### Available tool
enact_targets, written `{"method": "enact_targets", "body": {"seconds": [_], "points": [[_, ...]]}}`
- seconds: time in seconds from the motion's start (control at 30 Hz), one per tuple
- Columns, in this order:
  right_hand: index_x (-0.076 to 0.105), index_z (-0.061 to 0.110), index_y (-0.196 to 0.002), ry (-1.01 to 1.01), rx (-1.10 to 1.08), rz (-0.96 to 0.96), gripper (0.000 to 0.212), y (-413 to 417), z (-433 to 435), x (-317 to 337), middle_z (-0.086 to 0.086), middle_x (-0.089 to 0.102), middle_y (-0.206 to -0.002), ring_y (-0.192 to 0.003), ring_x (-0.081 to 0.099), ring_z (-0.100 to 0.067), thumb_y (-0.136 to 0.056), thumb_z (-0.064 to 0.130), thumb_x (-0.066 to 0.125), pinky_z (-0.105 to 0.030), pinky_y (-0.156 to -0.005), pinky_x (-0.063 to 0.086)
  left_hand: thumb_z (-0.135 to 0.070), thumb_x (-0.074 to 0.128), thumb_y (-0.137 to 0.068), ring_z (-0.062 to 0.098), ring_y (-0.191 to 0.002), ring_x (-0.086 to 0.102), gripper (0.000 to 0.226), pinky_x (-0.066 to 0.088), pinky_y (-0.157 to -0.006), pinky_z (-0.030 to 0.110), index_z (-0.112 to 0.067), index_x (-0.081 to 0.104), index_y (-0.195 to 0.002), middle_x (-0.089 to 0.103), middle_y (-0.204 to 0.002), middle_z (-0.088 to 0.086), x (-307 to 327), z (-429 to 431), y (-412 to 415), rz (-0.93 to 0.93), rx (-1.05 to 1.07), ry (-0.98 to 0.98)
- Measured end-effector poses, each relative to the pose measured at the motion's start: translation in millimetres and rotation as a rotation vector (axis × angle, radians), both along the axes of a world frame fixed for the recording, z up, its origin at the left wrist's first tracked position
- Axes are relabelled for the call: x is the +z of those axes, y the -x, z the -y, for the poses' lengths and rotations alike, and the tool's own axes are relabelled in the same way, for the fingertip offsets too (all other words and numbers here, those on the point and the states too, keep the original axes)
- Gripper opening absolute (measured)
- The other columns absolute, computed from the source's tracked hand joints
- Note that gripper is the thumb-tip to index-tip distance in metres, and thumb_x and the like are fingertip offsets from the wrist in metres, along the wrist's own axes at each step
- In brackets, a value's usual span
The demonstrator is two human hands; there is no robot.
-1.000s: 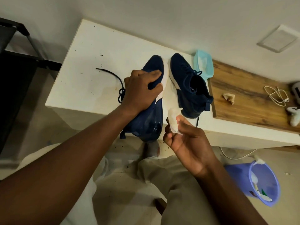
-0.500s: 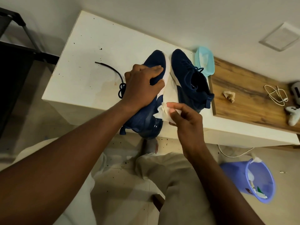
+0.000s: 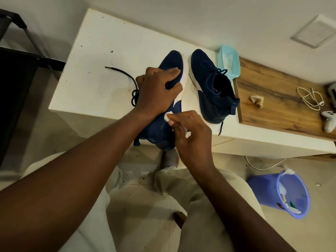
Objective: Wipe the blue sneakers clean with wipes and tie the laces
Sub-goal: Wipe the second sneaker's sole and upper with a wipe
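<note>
White table, a bit dirt-speckled, sits against a plain off-white wall. Wood top joins on its right, black rack off to its left, beige tile floor below it. There's a square wall plate up behind it to the right. Light's pretty dim and warm.

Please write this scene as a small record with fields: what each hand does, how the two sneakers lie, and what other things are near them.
left hand: grips the front of the held sneaker
right hand: pinches a white wipe against that sneaker's side
held sneaker: on its side on the white table, heel past the edge, loose lace trailing left
second sneaker: upright beside it, untouched
nearby: light blue pack; crumpled tissue on the wooden board; blue bin on the floor
</note>
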State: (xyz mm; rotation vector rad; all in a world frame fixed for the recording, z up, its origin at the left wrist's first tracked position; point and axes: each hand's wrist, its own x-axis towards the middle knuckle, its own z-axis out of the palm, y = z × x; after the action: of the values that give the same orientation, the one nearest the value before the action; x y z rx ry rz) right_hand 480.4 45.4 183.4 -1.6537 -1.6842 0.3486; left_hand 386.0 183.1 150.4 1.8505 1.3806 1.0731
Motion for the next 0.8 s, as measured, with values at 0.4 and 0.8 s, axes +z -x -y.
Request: {"method": "enact_targets", "body": {"seconds": [0.4, 0.8], "points": [[0.076, 0.012, -0.101, 0.033, 0.109, 0.042, 0.015, -2, 8, 2, 0.001, 0.071, -0.103, -0.097, 0.064, -0.011, -0.095, 0.005, 0.065, -0.034, -0.083, 0.054, -0.042, 0.063, -0.091, 0.015, -0.125, 0.051, 0.041, 0.027, -0.102, 0.035, -0.033, 0.066, -0.132, 0.068, -0.123, -0.012, -1, -1, 4, -0.009, 0.031, 0.003], [0.075, 0.016, -0.091, 0.090, -0.214, -0.021, 0.020, -17, -58, -5, 0.000, 0.066, -0.089, -0.081, 0.059, -0.007, -0.089, 0.001, 0.062, -0.007, -0.074, 0.042, -0.040, 0.063, -0.094, 0.014, -0.129, 0.045, 0.044, 0.025, -0.105, 0.034, -0.031, 0.063, -0.137, 0.063, -0.133, -0.011, -2, 2, -3, -0.009, -0.016, 0.006]]}}
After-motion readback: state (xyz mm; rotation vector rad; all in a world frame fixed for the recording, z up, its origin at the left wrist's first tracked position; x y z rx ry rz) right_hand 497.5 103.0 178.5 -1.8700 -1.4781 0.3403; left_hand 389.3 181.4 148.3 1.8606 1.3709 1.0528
